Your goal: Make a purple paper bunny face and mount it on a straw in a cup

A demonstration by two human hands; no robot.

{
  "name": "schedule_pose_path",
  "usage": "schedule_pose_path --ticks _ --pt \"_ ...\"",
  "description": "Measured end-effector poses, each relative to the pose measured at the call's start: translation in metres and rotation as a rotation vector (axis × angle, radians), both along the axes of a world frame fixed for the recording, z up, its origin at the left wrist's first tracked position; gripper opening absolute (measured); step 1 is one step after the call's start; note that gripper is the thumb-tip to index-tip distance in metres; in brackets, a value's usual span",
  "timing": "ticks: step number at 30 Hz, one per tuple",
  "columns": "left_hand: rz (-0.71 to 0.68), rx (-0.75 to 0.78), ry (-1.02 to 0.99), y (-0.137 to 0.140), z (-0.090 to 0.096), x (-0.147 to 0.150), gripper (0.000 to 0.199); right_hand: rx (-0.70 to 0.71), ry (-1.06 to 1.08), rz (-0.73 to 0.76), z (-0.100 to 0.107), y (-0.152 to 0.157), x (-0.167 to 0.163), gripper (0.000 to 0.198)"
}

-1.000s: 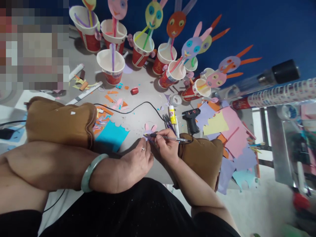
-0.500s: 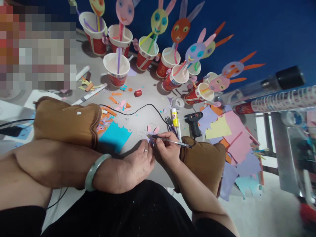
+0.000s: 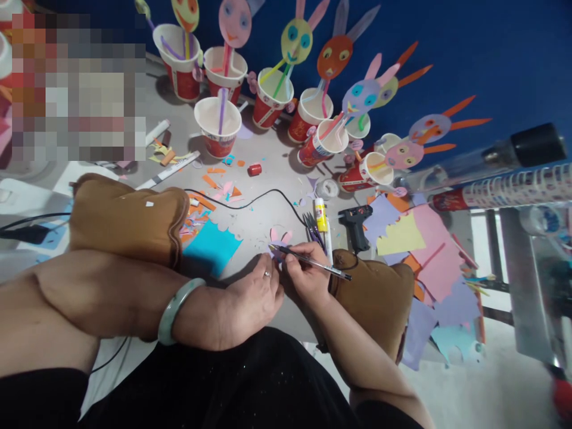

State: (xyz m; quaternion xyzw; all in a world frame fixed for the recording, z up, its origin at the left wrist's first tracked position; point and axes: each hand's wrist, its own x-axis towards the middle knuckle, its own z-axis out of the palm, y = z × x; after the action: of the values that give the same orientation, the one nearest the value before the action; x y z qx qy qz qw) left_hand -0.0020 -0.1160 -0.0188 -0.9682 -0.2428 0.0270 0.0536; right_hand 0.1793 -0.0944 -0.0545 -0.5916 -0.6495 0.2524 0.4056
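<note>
Lavender paper rabbit face (image 3: 277, 255) flat on the grey tabletop (image 3: 250, 225), mostly covered by fingers; upper part and two pink ears (image 3: 285, 235) visible, any drawn features too small to read. Left hand (image 3: 250, 301) at its lower edge, fingers straight and together, thumb out of sight; cannot tell whether it pinches or just presses. Right hand (image 3: 308, 273) closed in a writing grip round a slim pen (image 3: 319, 264), tip at the face. Upper left corner pixelated. Red-and-white paper cups (image 3: 267, 113) lined up by the blue wall (image 3: 469, 53), bent straws (image 3: 280, 80) inside, cut-paper heads (image 3: 296, 42) above; nearer cup (image 3: 218, 143) holds a purple straw (image 3: 222, 110). Nested cups (image 3: 518, 188) at right, in clear plastic. Plush brown cushion (image 3: 129, 220), wavy-edged, by left forearm; turquoise paper (image 3: 212, 247) nearby, top edge scalloped.
</note>
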Motion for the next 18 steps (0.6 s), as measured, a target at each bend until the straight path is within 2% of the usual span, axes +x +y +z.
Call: schedule_pose_path --ticks 5,8,14,18 --pt "0.002 0.001 -0.072 0.000 0.001 -0.002 0.042 -0.009 -0.011 -0.003 -0.005 -0.002 0.001 0.007" --pt "0.038 0.034 -0.042 0.000 0.006 -0.002 0.040 0.013 -0.016 -0.021 -0.006 -0.003 0.001 0.007" --pt "0.001 -0.023 0.014 0.001 0.012 -0.003 0.043 0.191 -0.052 -0.015 0.000 -0.001 0.001 0.006" --pt "-0.015 -0.028 0.026 0.002 0.012 -0.004 0.041 0.240 -0.028 0.021 0.003 0.001 -0.001 0.010"
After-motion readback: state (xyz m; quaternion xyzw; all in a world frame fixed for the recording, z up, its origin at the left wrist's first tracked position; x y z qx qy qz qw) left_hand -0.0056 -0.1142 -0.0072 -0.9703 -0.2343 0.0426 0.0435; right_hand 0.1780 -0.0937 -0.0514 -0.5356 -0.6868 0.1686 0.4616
